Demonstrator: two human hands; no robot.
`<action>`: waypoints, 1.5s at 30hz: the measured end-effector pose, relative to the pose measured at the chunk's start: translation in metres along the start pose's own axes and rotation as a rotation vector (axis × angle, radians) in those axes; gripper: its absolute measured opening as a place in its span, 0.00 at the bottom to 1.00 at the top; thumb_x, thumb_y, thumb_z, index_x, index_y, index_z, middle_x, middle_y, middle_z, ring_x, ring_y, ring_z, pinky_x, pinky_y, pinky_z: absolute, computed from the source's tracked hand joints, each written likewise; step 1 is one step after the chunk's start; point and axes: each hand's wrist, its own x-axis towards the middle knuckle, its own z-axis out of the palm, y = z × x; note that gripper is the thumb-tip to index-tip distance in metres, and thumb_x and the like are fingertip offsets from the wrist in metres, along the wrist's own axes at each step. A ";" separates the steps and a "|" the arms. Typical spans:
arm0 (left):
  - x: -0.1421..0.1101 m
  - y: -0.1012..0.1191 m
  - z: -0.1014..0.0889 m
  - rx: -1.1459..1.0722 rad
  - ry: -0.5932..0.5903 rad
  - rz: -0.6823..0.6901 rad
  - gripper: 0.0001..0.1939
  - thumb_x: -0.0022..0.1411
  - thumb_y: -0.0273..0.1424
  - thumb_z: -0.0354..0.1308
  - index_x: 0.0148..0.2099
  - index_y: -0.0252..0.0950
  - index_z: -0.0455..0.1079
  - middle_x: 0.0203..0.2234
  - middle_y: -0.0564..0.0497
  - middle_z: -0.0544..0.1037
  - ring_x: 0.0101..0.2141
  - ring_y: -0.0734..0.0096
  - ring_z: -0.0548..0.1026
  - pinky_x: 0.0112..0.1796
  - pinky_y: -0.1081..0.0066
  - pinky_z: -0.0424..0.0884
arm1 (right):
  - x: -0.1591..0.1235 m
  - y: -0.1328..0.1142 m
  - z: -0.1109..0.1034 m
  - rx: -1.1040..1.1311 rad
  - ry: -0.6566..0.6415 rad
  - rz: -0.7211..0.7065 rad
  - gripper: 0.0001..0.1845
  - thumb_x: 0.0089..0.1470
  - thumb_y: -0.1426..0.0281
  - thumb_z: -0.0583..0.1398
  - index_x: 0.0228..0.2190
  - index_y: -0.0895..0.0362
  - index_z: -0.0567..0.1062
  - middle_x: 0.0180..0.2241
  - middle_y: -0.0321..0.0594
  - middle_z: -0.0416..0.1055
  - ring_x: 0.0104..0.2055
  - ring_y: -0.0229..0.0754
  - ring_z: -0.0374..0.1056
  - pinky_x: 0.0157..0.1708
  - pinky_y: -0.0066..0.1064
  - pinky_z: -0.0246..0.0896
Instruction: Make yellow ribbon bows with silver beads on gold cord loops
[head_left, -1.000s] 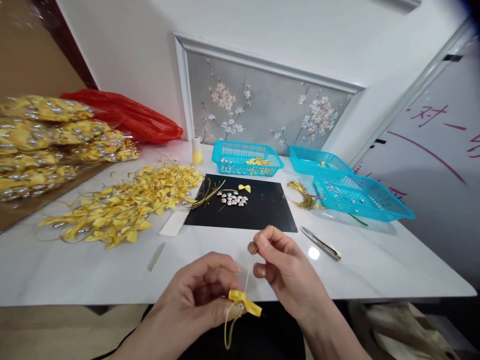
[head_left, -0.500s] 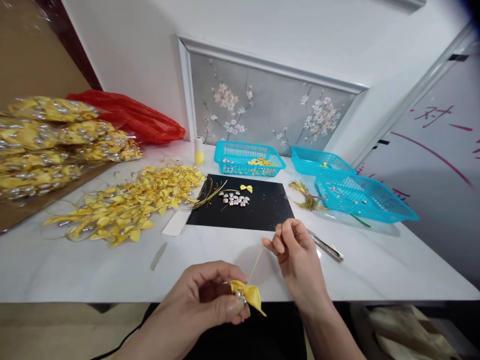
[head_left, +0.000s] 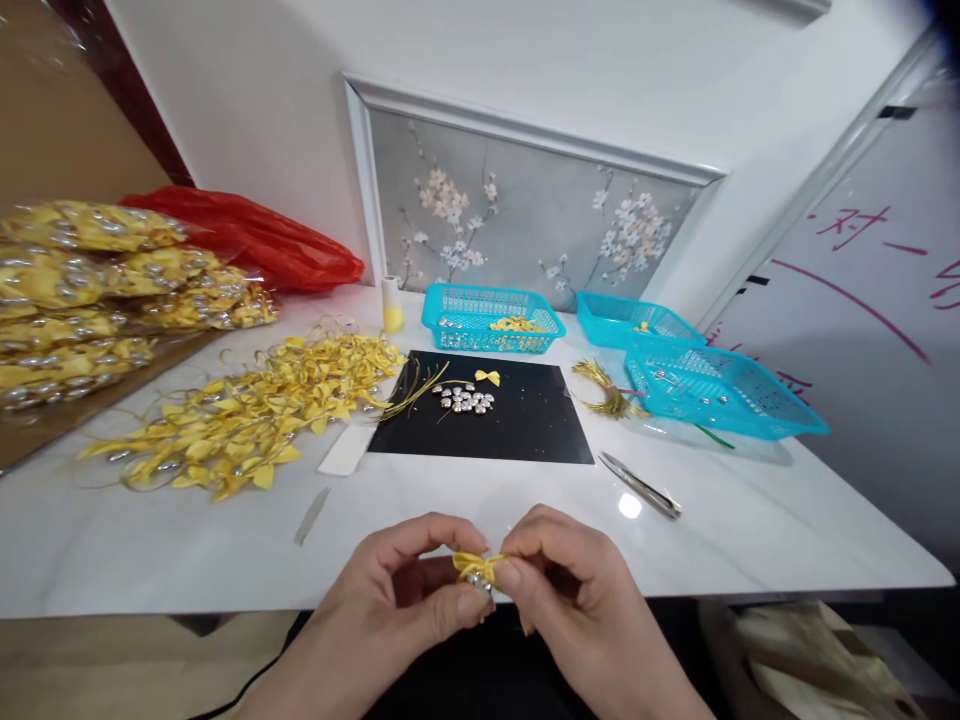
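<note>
At bottom centre — left hand (head_left: 409, 590) pinches a beaded yellow bow (head_left: 469, 565), right hand (head_left: 574, 595) its other end; light pressure should avoid creases.

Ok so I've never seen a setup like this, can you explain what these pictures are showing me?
There's no machine here: you're seeing a person's two bare hands. Every picture comes from one camera worn on that person's head, looking forward and down.

The left hand holds a small yellow bow with silver beads. The right hand has its thumb at the bow's other side; exactly what it pinches is hidden.

On the white table lies a black mat bearing more silver beads, a loose bow and some thin strands. To its left is a pile of yellow bows; to its right, metal snips. Farther back stand three blue baskets.
</note>
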 end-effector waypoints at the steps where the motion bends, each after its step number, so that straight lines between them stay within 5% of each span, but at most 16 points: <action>1: 0.000 0.000 0.000 -0.003 0.003 -0.005 0.14 0.52 0.36 0.73 0.40 0.41 0.77 0.25 0.57 0.80 0.29 0.74 0.72 0.34 0.75 0.65 | 0.000 0.001 0.003 0.018 0.017 0.009 0.12 0.60 0.66 0.60 0.26 0.57 0.75 0.25 0.33 0.64 0.24 0.33 0.61 0.23 0.25 0.53; 10: 0.002 0.004 0.000 -0.020 0.043 0.006 0.12 0.49 0.35 0.74 0.35 0.39 0.79 0.28 0.56 0.79 0.31 0.73 0.71 0.35 0.76 0.66 | -0.001 0.008 0.003 0.142 0.033 0.064 0.11 0.59 0.64 0.62 0.29 0.57 0.79 0.26 0.33 0.67 0.21 0.30 0.63 0.22 0.23 0.56; 17: -0.002 -0.004 -0.002 -0.206 0.040 -0.101 0.15 0.44 0.33 0.77 0.35 0.38 0.80 0.26 0.53 0.80 0.26 0.75 0.73 0.29 0.78 0.69 | 0.018 0.021 -0.016 0.550 0.413 -0.014 0.09 0.57 0.61 0.65 0.34 0.53 0.82 0.26 0.32 0.68 0.27 0.32 0.67 0.44 0.34 0.73; 22: 0.003 -0.002 -0.002 -0.364 -0.060 -0.142 0.10 0.49 0.28 0.75 0.35 0.36 0.80 0.26 0.53 0.79 0.26 0.78 0.74 0.30 0.80 0.71 | 0.014 0.020 -0.008 0.066 0.200 -0.162 0.10 0.62 0.70 0.60 0.40 0.51 0.82 0.30 0.35 0.70 0.26 0.32 0.63 0.26 0.24 0.64; 27: 0.004 0.001 -0.002 -0.459 -0.189 -0.198 0.20 0.51 0.26 0.73 0.47 0.38 0.77 0.28 0.53 0.78 0.25 0.79 0.75 0.28 0.81 0.71 | 0.014 0.002 -0.011 -0.046 -0.168 -0.335 0.26 0.59 0.82 0.55 0.53 0.46 0.76 0.39 0.38 0.71 0.39 0.37 0.68 0.36 0.26 0.66; 30: 0.004 -0.001 -0.001 -0.481 -0.232 -0.237 0.18 0.51 0.26 0.73 0.45 0.35 0.78 0.27 0.52 0.76 0.24 0.80 0.75 0.26 0.82 0.70 | 0.020 -0.002 -0.014 -0.067 -0.291 -0.330 0.26 0.56 0.85 0.53 0.48 0.49 0.78 0.40 0.38 0.70 0.40 0.38 0.68 0.38 0.27 0.66; 35: 0.005 -0.002 -0.004 -0.434 -0.283 -0.238 0.21 0.53 0.31 0.72 0.49 0.37 0.75 0.30 0.52 0.76 0.28 0.77 0.76 0.30 0.79 0.71 | 0.020 0.001 -0.014 -0.094 -0.262 -0.278 0.11 0.59 0.80 0.56 0.34 0.55 0.76 0.35 0.37 0.66 0.36 0.37 0.66 0.35 0.27 0.64; 41: 0.003 0.008 -0.008 -0.026 -0.119 0.064 0.19 0.61 0.48 0.62 0.47 0.42 0.76 0.44 0.49 0.78 0.48 0.61 0.74 0.49 0.68 0.69 | 0.011 -0.009 -0.017 -0.372 -0.234 -0.211 0.07 0.60 0.79 0.56 0.31 0.56 0.70 0.35 0.36 0.65 0.34 0.37 0.65 0.34 0.29 0.59; 45: 0.003 0.009 -0.006 0.311 -0.036 0.157 0.14 0.61 0.41 0.64 0.48 0.45 0.73 0.41 0.51 0.79 0.45 0.60 0.76 0.48 0.67 0.69 | 0.011 -0.010 -0.016 -0.531 -0.248 -0.173 0.08 0.60 0.78 0.55 0.32 0.57 0.71 0.35 0.37 0.66 0.33 0.39 0.65 0.33 0.32 0.58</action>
